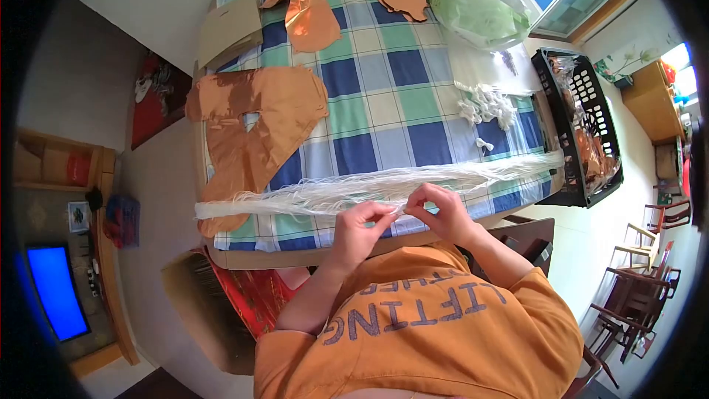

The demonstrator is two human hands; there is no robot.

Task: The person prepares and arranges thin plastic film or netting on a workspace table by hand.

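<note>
Gently now: your left hand and right hand sit close together, fingertips pinched on a few strands of the white fibre bundle, which lies along the near edge of the checked tablecloth. Draw off only a thin tuft, leaving the remainder flat on that tablecloth so nothing tangles.

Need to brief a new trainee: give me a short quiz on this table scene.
1. True or false: the left hand and right hand both pinch strands of the long white fibre bundle lying across the blue-green checked tablecloth.
2. The black plastic lattice basket stands on the person's: A) right B) left C) lap.
3. Which lies nearer the left hand, the basket or the large copper-coloured foil sheet?
Key: 1 true; 2 A; 3 the foil sheet.
</note>
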